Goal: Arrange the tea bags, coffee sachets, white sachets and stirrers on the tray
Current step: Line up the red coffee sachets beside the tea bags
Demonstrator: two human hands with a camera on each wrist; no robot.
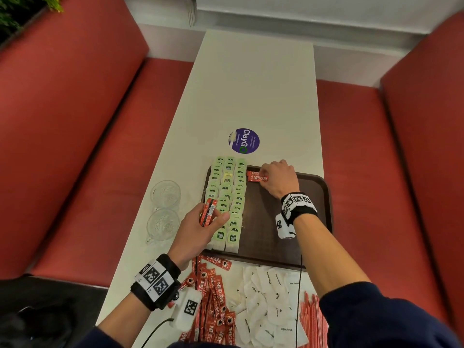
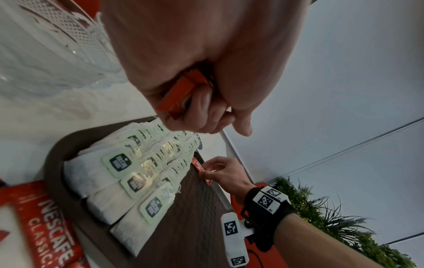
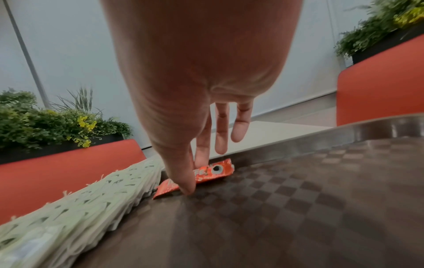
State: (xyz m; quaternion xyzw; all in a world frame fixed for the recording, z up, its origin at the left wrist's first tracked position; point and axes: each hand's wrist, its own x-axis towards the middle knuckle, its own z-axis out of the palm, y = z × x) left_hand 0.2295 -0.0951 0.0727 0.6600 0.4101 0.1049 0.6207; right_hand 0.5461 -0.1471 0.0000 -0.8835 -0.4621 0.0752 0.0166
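Observation:
Three rows of green tea bags fill the left part of the brown tray. Beside them, at the tray's far edge, lies one red coffee sachet. My right hand pinches it between thumb and forefinger, with the other fingers straight. My left hand hovers over the tea bags at the tray's left side and grips a small bundle of coffee sachets.
On the table in front of the tray lie a heap of loose coffee sachets, white sachets and red stirrers. Two glass cups stand left of the tray. A round purple sticker lies beyond it. Red benches flank the table.

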